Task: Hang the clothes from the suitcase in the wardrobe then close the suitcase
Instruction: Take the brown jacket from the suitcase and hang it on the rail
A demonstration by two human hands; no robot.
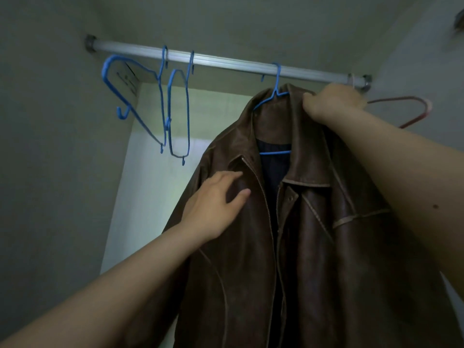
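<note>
While the brown leather jacket (pixel 313 222) hangs on a blue hanger (pixel 275 96) hooked over the wardrobe rail (pixel 213 60) toward its right end, the right hand (pixel 331 101) grips the collar/shoulder & the left hand (pixel 216 204) lies flat, fingers straight, on the front panel. Best approach, prob.: smooth the panel down, square both shoulders on the hanger w/o tugging the hook off, then let go gently. Suitcase isn't in view.
</note>
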